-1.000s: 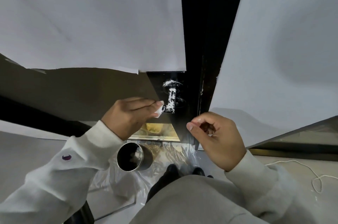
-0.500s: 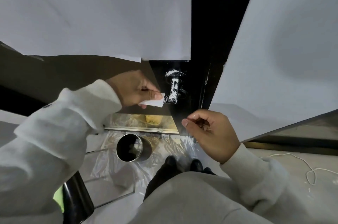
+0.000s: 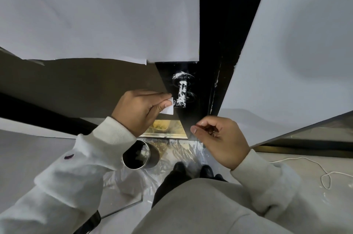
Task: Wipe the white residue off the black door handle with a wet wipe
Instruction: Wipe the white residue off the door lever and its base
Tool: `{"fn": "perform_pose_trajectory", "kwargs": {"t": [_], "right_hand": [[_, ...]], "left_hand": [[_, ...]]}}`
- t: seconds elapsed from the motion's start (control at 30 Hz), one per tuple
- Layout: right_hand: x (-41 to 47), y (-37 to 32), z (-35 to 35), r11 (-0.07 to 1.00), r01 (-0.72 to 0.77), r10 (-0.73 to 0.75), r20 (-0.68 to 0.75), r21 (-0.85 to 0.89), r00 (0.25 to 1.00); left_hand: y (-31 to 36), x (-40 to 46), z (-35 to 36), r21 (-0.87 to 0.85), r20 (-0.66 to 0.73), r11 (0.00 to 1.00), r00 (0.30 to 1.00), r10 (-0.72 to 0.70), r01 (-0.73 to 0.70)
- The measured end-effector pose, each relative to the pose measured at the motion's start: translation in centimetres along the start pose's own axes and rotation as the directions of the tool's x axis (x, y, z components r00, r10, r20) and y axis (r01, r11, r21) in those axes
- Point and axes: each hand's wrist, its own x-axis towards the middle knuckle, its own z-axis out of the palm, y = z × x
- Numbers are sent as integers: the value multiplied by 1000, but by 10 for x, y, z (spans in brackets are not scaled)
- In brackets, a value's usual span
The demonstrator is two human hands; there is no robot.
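An indoor doorway prepared for messy work: a black door (image 3: 210,23) masked with white paper sheets (image 3: 99,14), clear plastic sheeting (image 3: 172,153) over the floor, and a metal cup (image 3: 140,155) standing there.

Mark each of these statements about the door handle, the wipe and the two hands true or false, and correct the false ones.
1. The left hand pinches the wet wipe. True.
2. The door handle is already clean. False: white residue still coats it.
3. The right hand grips the handle. False: it hangs below the handle, loosely curled and empty.
4. A metal cup stands on the floor below the left hand. True.
5. The wipe is beside the handle's left edge. True.
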Motion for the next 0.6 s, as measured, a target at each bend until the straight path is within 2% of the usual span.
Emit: {"fn": "perform_pose_trajectory", "kwargs": {"t": [0.1,0.43,0.53,0.6], "right_hand": [[0,1,0,1000,-5,5,1,-12,1000],[2,3,6,999,-31,31,26,11,999],[3,1,8,999,-35,34,36,11,999],[4,1,8,999,-39,38,42,12,998]], "left_hand": [[1,0,1,4,16,1000,1000,11,-11],[7,7,-1,-114,-5,990,996,-85,84],[3,6,-1,-67,1,997,999,-32,32],[0,5,2,24,-29,998,998,62,-62]]}}
